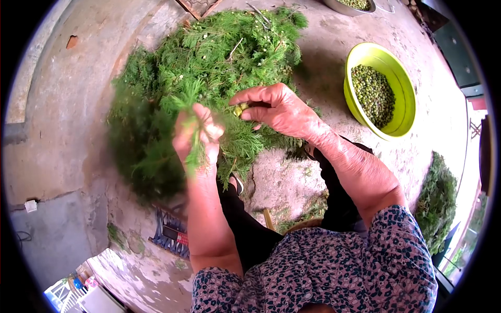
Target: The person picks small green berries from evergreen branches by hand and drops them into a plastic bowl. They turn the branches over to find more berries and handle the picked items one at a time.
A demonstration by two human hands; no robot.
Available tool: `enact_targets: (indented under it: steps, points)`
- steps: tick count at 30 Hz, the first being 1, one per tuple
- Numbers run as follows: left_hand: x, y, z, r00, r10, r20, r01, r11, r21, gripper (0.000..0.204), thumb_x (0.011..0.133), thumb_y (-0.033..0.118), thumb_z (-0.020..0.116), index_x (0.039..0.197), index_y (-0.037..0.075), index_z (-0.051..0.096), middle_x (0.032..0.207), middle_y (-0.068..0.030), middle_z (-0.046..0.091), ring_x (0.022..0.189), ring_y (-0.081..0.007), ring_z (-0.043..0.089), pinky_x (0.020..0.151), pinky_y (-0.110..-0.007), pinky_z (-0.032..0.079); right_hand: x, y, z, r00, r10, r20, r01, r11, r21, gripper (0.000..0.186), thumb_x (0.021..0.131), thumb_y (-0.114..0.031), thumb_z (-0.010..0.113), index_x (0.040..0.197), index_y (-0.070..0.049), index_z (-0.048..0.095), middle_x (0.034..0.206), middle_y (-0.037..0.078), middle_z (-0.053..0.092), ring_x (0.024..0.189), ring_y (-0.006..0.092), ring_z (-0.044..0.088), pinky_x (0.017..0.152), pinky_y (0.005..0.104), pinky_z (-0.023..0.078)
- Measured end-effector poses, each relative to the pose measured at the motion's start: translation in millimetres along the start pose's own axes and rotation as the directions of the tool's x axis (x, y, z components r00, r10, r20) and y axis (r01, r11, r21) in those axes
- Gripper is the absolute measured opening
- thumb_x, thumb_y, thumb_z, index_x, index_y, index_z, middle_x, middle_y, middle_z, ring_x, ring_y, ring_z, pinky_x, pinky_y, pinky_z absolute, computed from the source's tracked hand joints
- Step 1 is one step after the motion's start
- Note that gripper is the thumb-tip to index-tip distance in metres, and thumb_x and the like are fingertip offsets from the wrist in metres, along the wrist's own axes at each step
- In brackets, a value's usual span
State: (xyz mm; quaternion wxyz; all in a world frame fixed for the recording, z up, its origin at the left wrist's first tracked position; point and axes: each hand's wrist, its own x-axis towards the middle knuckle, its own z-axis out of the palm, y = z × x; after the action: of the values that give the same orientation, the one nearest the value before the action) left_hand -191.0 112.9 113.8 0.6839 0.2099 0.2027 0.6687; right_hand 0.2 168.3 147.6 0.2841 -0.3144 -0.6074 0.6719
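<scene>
A big heap of feathery green conifer branches (219, 57) lies on the floor in front of me, with both hands over its near part. My left hand (201, 133) is closed round a conifer sprig (194, 151), whose green tips stick out above and below the fist; motion smears it a little. To its right, my right hand (279, 110) pinches small yellow-green cones (240, 109) between thumb and fingertips. Farther right stands a lime-green basin (404, 99), partly filled with small round green cones (373, 96).
A metal bowl (347, 9) of similar green cones stands at the far right. Another pile of greenery (436, 201) lies by the right wall. Below my left forearm is a dark woven mat (169, 232). A broken reddish piece (72, 41) lies on the concrete at left.
</scene>
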Motion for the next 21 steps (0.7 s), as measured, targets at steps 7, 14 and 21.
enact_targets:
  steps: [7, 14, 21]
  points:
    - [-3, -13, 17, 0.959, 0.166, -0.230, -0.064, 0.916, 0.396, 0.020, 0.072, 0.005, 0.058, 0.091, -0.001, 0.055, 0.088, -0.0104, 0.054, 0.057, -0.0116, 0.050, 0.045, -0.021, 0.039, -2, -8, 11, 0.930, -0.353, -0.100, 0.314, 0.908, -0.279, 0.027, 0.078, 0.004, 0.057, 0.103, -0.005, 0.062, 0.086, 0.012, 0.063, 0.074, 0.0180, 0.060, 0.066, 0.0270, 0.048]
    - [1, -7, 28, 0.971, -0.044, -0.235, 0.138, 0.905, 0.401, 0.014, 0.074, 0.005, 0.057, 0.088, 0.003, 0.056, 0.071, -0.0003, 0.053, 0.059, -0.0103, 0.050, 0.050, -0.022, 0.040, 4, 7, 6, 0.858, -0.507, -0.090, 0.447, 0.820, -0.359, 0.020, 0.080, -0.007, 0.060, 0.099, -0.003, 0.062, 0.079, 0.010, 0.058, 0.068, 0.0203, 0.057, 0.062, 0.0284, 0.046]
    - [-3, -6, 38, 0.945, 0.008, -0.326, 0.159, 0.861, 0.483, 0.020, 0.077, 0.012, 0.065, 0.089, -0.001, 0.059, 0.073, -0.0025, 0.057, 0.052, -0.0065, 0.047, 0.044, -0.017, 0.035, -1, -4, 16, 0.977, -0.172, -0.123, 0.172, 0.985, -0.005, 0.015, 0.089, -0.009, 0.051, 0.097, 0.000, 0.060, 0.076, 0.005, 0.056, 0.063, 0.0099, 0.052, 0.056, 0.0221, 0.046]
